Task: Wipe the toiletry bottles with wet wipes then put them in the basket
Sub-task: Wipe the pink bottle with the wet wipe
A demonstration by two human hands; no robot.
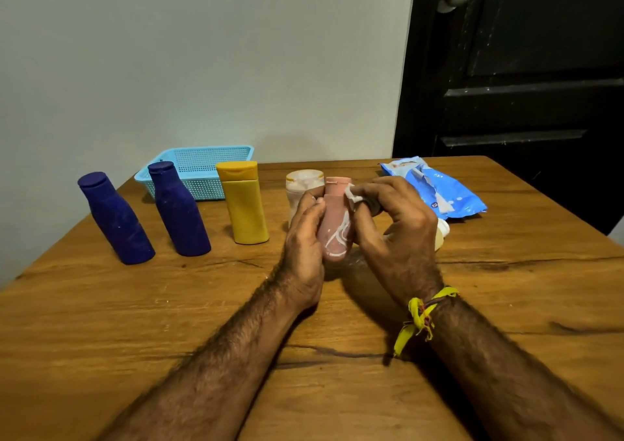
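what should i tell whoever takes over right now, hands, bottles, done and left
Left hand grips the pink bottle upright above the table.
Right hand presses a wet wipe against its neck, near the cap.
Two purple bottles, the yellow bottle and a whitish bottle stand on the table.
Blue basket at the back left shows no bottles inside.
Wipes pack lies at the right.
Done: no bottle is in the basket. Left: finish the pink one, wipe the rest, put all in the basket.

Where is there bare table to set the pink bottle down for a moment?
Bare table lies in front of the two blue bottles, left of the left hand. Another free patch is right of the right hand, below the wipes pack. It is crowded around the pink bottle, between yellow bottle and pack.
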